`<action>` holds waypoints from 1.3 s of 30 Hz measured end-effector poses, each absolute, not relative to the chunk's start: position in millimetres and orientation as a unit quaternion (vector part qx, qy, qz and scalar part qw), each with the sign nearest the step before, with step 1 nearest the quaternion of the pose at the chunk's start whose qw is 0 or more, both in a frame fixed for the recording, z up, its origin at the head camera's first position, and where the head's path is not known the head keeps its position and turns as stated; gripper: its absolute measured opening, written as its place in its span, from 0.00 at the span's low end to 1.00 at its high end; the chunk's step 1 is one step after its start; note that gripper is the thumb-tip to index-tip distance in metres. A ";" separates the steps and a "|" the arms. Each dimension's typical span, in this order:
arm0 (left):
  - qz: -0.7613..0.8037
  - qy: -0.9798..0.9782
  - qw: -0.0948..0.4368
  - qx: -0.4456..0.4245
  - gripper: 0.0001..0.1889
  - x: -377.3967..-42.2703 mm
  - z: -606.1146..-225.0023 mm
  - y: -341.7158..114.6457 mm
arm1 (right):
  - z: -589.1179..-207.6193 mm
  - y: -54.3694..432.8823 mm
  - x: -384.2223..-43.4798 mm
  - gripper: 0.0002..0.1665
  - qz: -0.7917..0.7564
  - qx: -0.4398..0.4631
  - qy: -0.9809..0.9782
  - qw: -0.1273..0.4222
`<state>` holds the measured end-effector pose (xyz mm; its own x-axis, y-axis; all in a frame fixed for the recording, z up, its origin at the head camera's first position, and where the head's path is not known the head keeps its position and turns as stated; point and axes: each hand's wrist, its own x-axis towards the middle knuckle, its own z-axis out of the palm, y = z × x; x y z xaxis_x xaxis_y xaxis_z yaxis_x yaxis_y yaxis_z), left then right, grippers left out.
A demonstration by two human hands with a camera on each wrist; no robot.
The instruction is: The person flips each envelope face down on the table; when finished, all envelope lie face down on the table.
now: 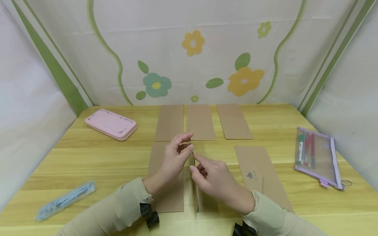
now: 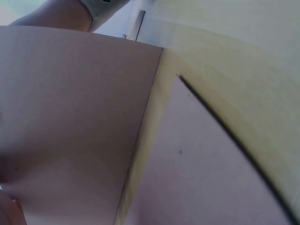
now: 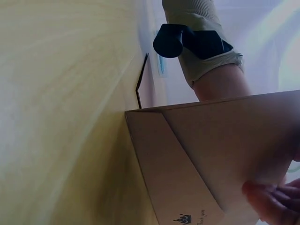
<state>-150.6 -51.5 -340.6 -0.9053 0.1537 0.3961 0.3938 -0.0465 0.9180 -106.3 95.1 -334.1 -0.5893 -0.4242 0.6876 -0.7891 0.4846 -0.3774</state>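
Between my two hands a brown kraft envelope (image 1: 196, 193) stands on its long edge, almost edge-on in the head view. Its plain side (image 2: 84, 108) faces the left wrist camera. The flap side (image 3: 206, 145), with a small crown and "Thank you" print, shows in the right wrist view. My left hand (image 1: 175, 156) grips its upper far part with thumb and fingers. Lower and nearer, my right hand (image 1: 217, 178) holds it, fingertips against the flap side. Under the left forearm lies another brown envelope (image 1: 169, 193), flat on the table.
Three brown envelopes (image 1: 200, 123) lie in a row at the back. Right of my hands lies one with a crown print (image 1: 271, 177). A pink case (image 1: 112, 124) and a light-blue pen case (image 1: 66, 200) are left; a clear zip pouch (image 1: 320, 157) with pens is right.
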 end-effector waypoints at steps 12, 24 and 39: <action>-0.719 -0.682 0.036 -0.129 0.19 -151.5 -335.0 -51.5 | -321.6 95.7 -108.3 0.07 0.349 0.360 -0.849 0.168; -0.722 -0.678 0.011 -0.140 0.21 -152.9 -333.7 -48.3 | -320.4 107.8 -111.0 0.11 0.334 0.353 -0.852 0.196; -0.745 -0.657 0.069 -0.094 0.21 -152.7 -328.9 -66.9 | -322.5 142.5 -125.7 0.16 0.486 0.219 -0.829 0.168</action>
<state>-152.7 -66.9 -328.9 -0.9728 0.0199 0.2306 0.2263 -0.1264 0.9658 -125.7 142.5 -322.5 -0.8480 -0.1993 0.4911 -0.5260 0.4311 -0.7332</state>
